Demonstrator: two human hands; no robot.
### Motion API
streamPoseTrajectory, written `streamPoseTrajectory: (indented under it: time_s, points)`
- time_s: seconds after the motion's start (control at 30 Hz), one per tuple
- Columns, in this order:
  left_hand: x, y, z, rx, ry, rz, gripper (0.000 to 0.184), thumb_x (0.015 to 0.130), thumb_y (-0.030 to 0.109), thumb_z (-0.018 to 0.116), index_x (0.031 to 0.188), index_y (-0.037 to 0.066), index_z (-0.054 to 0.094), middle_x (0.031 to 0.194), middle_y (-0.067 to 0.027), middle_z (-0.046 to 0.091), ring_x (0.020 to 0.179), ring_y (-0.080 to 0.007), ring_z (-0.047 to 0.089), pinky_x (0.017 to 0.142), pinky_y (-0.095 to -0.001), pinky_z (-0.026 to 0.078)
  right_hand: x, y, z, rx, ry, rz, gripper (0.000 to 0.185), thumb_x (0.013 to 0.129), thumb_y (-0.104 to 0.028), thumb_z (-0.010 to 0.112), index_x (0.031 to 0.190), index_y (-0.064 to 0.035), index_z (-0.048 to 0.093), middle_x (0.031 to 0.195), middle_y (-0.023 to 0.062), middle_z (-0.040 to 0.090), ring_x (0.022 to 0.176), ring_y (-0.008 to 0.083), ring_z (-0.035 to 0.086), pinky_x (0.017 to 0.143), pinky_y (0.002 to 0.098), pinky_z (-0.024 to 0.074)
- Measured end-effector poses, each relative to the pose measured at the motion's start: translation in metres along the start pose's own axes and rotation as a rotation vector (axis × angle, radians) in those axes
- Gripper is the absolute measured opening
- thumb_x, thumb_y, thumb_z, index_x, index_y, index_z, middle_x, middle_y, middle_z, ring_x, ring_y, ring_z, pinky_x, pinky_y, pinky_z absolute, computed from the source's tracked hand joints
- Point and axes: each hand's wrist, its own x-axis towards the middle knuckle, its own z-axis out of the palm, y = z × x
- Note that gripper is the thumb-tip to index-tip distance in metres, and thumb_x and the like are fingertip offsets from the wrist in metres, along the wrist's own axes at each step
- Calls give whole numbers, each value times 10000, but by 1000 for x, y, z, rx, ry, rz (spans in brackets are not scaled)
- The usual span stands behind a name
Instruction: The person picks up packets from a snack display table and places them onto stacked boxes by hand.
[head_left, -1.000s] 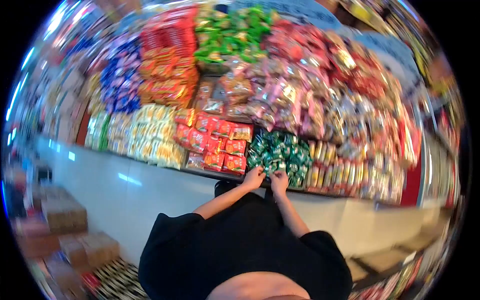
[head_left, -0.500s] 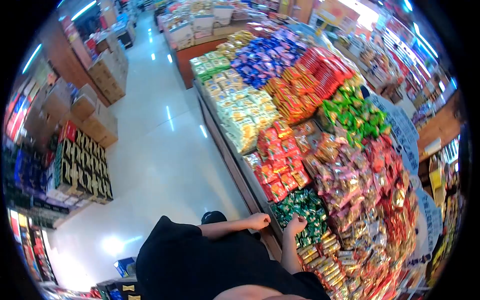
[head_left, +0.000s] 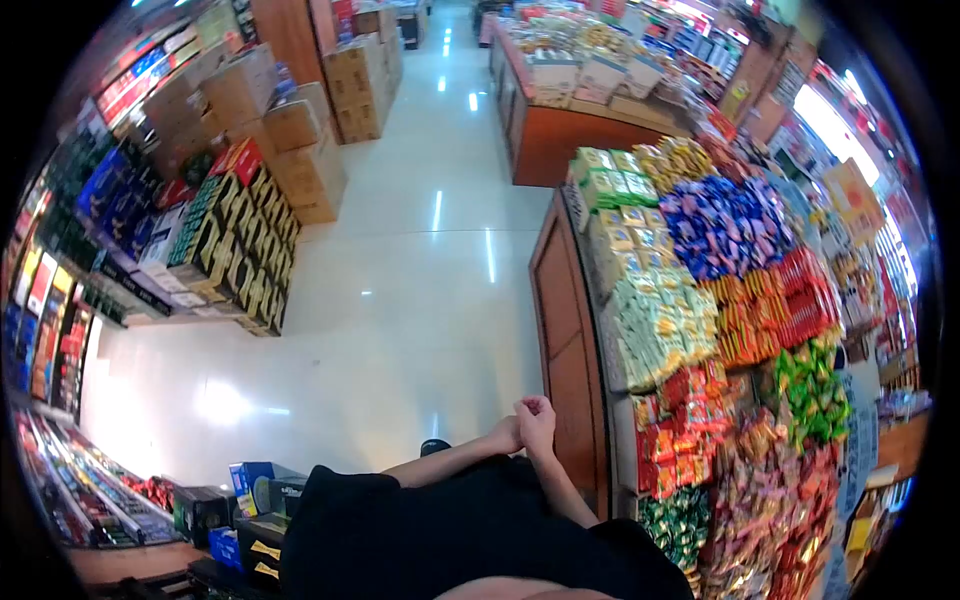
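Observation:
My left hand (head_left: 507,433) is closed, close against my right hand in front of my body. My right hand (head_left: 536,420) is closed too, its fingers curled near the left one. Whatever they may hold is hidden or too small to make out. Both are above the floor, just left of the wooden side of the candy stand (head_left: 570,360). Nearest on that stand are red packets (head_left: 675,440) and green-wrapped candies (head_left: 672,525). Farther along lie pale green packets (head_left: 660,325).
Stacked black and gold boxes (head_left: 245,245) and brown cartons (head_left: 305,165) line the left side. A shiny tiled floor (head_left: 410,290) runs between them and the stand. Another display counter (head_left: 580,140) stands ahead. Small boxes (head_left: 250,485) sit at lower left.
My right hand has come away from the green-wrapped candies and moved left to meet my left hand. The view has turned, so the stand now appears farther right.

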Motion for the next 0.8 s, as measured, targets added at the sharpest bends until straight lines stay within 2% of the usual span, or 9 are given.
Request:
streamPoseTrajectory:
  time_s: [0.03,0.1,0.17,0.2,0.27,0.43,0.63,0.67,0.8]
  points:
    - [-5,-7,-17,17,-41,-50,301,773,230,568,1021,64,608,975,-188,638,939,-360,595,768,-437,468,2,-10,17,-54,-95,18,140,813,-98,608,904,2,572,785,50,605,708,114,559,644,254,461]
    - [-11,-36,-19,-75,325,213,423,780,273,560,1129,34,533,1124,-193,580,1033,-342,561,825,-412,458,16,-17,45,-108,-317,104,170,809,-127,627,910,3,584,796,46,613,723,116,564,660,256,465]
    - [-24,-46,-43,194,390,229,487,772,282,571,1175,19,495,1168,-189,554,1080,-329,540,861,-402,444,35,-17,67,-105,-566,241,211,807,-169,647,916,4,594,797,43,618,729,119,570,664,260,468]
    - [-10,-84,-21,120,378,-65,456,774,269,559,1150,14,520,1117,-191,576,1104,-312,528,908,-409,414,46,-11,81,-190,-617,184,265,812,-225,658,934,4,599,794,46,621,732,122,578,669,259,472]
    - [-6,-108,-35,-623,455,35,425,765,259,569,1117,21,541,1079,-175,590,1064,-314,545,896,-409,422,62,-26,112,-281,-742,193,234,827,-192,650,937,8,595,769,52,624,708,116,568,650,250,466]
    - [-14,-115,-155,-602,465,64,368,749,200,601,1062,17,543,1027,-152,586,1008,-281,549,849,-384,436,99,-57,209,-255,-832,129,225,827,-191,656,895,18,609,757,64,645,689,121,596,635,252,486]
    - [2,-142,-331,-478,530,114,308,729,129,639,997,11,545,965,-125,582,940,-242,553,794,-353,453,176,-125,328,-351,-941,-316,271,807,-226,675,892,25,615,742,112,657,680,159,625,636,274,504]
    - [4,-147,-358,-462,545,120,299,726,117,645,986,10,545,954,-121,582,929,-235,554,784,-348,456,191,-138,349,-374,-958,-495,276,798,-227,677,905,20,617,756,139,661,689,188,643,640,295,513]
    - [-2,-166,-444,-447,632,118,269,713,70,671,943,6,547,913,-103,579,883,-209,556,747,-328,467,236,-160,438,-270,-1026,-506,319,775,-294,689,824,11,611,686,148,655,619,222,657,591,306,524]
